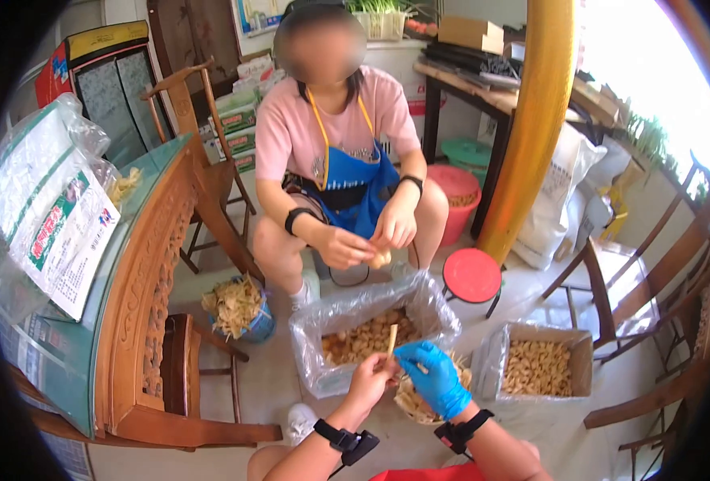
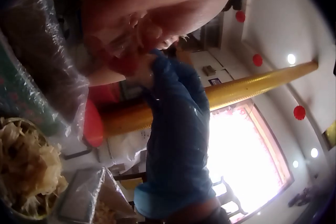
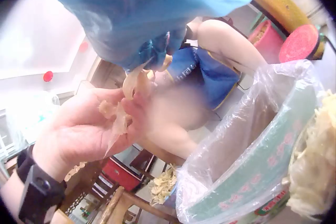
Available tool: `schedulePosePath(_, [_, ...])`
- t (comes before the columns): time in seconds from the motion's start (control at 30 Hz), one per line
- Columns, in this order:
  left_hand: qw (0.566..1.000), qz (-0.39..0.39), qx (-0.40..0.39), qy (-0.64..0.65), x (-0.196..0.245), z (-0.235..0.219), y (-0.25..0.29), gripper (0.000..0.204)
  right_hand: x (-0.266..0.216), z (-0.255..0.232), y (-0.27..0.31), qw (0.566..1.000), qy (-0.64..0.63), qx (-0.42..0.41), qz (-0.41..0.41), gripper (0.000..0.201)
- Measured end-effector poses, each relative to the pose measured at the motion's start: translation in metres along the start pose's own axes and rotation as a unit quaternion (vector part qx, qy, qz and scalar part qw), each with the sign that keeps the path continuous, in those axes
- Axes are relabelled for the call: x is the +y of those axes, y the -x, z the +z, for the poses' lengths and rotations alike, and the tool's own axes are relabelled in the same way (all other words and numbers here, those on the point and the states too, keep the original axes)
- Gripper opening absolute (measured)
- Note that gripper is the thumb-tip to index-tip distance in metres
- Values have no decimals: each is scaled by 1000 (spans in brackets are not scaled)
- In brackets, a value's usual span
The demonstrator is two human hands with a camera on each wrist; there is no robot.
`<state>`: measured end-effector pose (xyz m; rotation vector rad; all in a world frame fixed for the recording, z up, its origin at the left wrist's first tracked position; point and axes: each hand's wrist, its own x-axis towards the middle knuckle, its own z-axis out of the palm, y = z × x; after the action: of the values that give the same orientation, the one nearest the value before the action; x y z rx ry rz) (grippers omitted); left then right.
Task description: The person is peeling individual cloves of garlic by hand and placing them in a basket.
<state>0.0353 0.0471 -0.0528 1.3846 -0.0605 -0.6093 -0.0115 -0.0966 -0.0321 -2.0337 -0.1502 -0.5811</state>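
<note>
My bare left hand (image 1: 369,382) and blue-gloved right hand (image 1: 435,380) meet above a plastic-lined box (image 1: 311,373) of pale brown pieces (image 1: 363,341). A pale strip (image 1: 392,337) stands up from the left fingertips. In the right wrist view, the left hand (image 3: 86,132) holds thin papery peel (image 3: 119,124), while the gloved fingers pinch a pale piece (image 3: 137,81) beside it. The left wrist view has the glove (image 2: 178,134) against the left fingertips; the piece between them is mostly hidden there.
Opposite sits a person in a blue apron (image 1: 355,172), both hands on a pale piece (image 1: 380,260). A basket of peels (image 1: 415,401) is below my hands, a lined box of pieces (image 1: 538,367) at right, a peel-filled bucket (image 1: 238,309) at left. A red stool (image 1: 472,275) stands near the yellow pillar (image 1: 531,136).
</note>
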Motion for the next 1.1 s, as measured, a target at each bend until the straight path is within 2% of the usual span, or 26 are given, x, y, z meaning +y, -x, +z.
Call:
schedulePosePath(0.03, [998,-33,4,49,1,1,0,15,-5,-3,0,1000,5,0,-11,15])
schedulePosePath(0.13, [998,-25,-9,57,5,-2,-3,14,-15,-4,3,993,84,-37,-79,16])
schedulePosePath(0.2, [999,-2,-3,49,9,4,1,15,-11,0,7,1000,-18,7,9,16])
schedulePosePath(0.23, [1000,29,-3,10,12,8,4,15,-18,1,8,993,-68,38,84,13])
schedulePosePath(0.27, [998,60,-3,-28,14,12,5,15,-15,3,8,994,-64,34,78,13])
schedulePosePath(0.3, [996,78,15,-32,11,16,4,15,-8,6,10,986,-106,52,117,11])
schedulePosePath(0.37, [996,77,22,-34,4,18,2,14,6,14,16,953,-223,81,187,7])
schedulePosePath(0.4, [996,73,29,-46,3,17,2,14,2,15,14,954,-220,78,186,7])
schedulePosePath(0.47, [993,95,28,-61,2,18,2,14,-4,14,12,915,-284,127,257,8])
schedulePosePath(0.5, [990,115,27,-78,3,19,2,15,-3,11,12,916,-281,124,257,8])
schedulePosePath(0.57, [988,115,39,-92,9,21,5,14,3,3,9,871,-317,85,366,10])
schedulePosePath(0.6, [986,112,47,-112,11,22,7,14,8,4,10,873,-313,82,365,10])
schedulePosePath(0.67, [984,121,46,-122,11,22,8,15,26,12,20,809,-432,96,388,14])
schedulePosePath(0.7, [981,128,44,-136,11,22,8,16,38,13,23,789,-447,71,415,18])
schedulePosePath(0.73, [982,125,44,-134,12,23,9,16,47,14,26,789,-445,71,417,18])
schedulePosePath(0.8, [978,135,39,-153,15,23,10,17,54,14,30,729,-554,38,399,21])
schedulePosePath(0.83, [979,131,42,-150,14,24,11,17,53,13,31,728,-552,35,404,21])
schedulePosePath(0.9, [978,132,34,-158,12,25,12,17,49,11,32,693,-610,44,383,23])
schedulePosePath(0.93, [978,130,33,-157,7,26,12,17,57,10,38,693,-609,45,384,23])
schedulePosePath(1.0, [977,131,25,-168,1,26,7,19,80,10,41,621,-678,-4,393,23])
schedulePosePath(1.03, [968,118,17,-220,7,24,9,21,63,10,37,648,-640,31,412,24])
schedulePosePath(1.1, [957,150,20,-249,5,22,8,22,56,7,37,635,-660,22,401,24])
